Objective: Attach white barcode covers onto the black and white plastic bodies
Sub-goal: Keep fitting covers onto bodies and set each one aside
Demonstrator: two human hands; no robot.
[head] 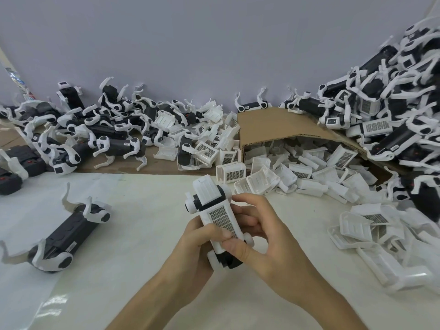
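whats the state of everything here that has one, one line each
white barcode cover, on the held body, left thumb on it; fully clicked in or not, cannot tell
black and white plastic body, held in both hands under that cover
left hand, grips the body
right hand, grips the body
second black and white body, lying on the table, uncovered
brown cardboard box, tipped on its side, open, loose white covers spilling out

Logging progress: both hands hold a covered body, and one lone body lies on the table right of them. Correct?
No: the head view shows the lone body left of them. The left hand and right hand do hold the covered body.
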